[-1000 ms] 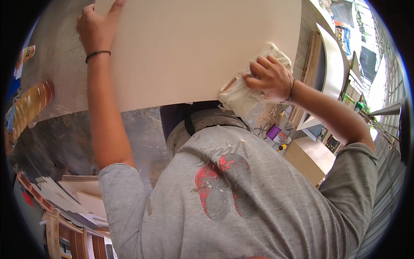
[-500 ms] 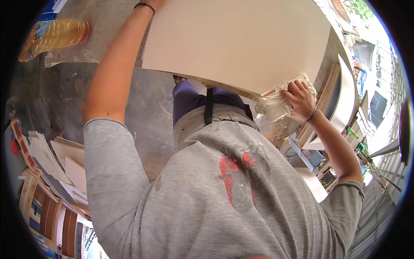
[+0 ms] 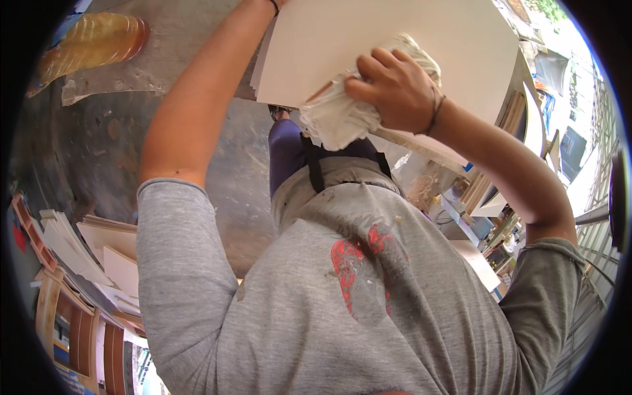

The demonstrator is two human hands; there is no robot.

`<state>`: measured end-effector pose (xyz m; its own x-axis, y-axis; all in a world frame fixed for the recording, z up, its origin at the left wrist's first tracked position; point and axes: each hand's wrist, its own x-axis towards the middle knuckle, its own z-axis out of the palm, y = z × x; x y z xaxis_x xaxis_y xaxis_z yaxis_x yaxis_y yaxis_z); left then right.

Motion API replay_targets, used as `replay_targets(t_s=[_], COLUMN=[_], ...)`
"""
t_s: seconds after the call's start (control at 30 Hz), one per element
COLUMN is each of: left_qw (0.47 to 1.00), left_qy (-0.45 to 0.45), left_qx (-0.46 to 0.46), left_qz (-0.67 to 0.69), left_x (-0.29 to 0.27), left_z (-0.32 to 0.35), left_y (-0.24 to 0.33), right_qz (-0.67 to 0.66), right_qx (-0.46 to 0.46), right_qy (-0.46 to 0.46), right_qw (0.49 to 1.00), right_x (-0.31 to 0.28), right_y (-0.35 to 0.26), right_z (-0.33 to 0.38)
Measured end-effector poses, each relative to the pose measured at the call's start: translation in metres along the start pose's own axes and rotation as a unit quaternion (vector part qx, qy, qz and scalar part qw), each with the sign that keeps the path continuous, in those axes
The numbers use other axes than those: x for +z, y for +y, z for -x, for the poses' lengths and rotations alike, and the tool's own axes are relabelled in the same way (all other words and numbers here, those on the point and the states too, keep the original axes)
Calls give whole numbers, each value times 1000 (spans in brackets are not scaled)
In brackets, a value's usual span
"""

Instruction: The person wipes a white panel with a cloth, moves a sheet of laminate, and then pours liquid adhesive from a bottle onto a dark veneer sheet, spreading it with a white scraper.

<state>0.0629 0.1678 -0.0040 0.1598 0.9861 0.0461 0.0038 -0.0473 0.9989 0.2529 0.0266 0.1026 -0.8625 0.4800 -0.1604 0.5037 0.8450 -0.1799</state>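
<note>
A large cream-white panel [image 3: 316, 39] lies flat on the work table in front of me. My right hand [image 3: 398, 89] is closed around a bunched white cloth [image 3: 339, 122] and presses it over the panel's near edge. Part of the cloth hangs past that edge toward my waist. A narrow brown strip shows at the cloth's left side; I cannot make out what it is. Only the wrist end of my left hand [image 3: 279, 2] shows, by the panel's far left at the top rim. Its fingers are out of the picture.
A clear plastic bottle with yellow-orange contents [image 3: 99, 43] lies on the table [image 3: 178, 59] at the far left. Stacked boards [image 3: 108, 230] and wooden frames [image 3: 82, 332] stand low on the left. More boards [image 3: 510, 118] and workshop clutter lie to the right.
My right hand has swept the cloth leftward along the near edge, from the panel's right corner to its middle. My left arm and the panel sit a little further right in view.
</note>
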Motion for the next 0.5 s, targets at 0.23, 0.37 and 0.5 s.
replay_targets(t_s=[0.23,0.37,0.5], left_qw=[1000,994,996], left_qy=[-1,-51,-60], left_qx=[7,-17,22], left_qz=[-9,94,-68], left_x=[-3,-4,-16], left_z=[-4,-8,-18], left_y=[-14,-23,-29], right_qz=[13,-9,5], right_qx=[28,63,77], right_qy=[23,51,56], right_qw=[999,997,995], right_x=[-1,-3,1], right_y=[-17,-20,-20], right_z=[-60,-85,-78])
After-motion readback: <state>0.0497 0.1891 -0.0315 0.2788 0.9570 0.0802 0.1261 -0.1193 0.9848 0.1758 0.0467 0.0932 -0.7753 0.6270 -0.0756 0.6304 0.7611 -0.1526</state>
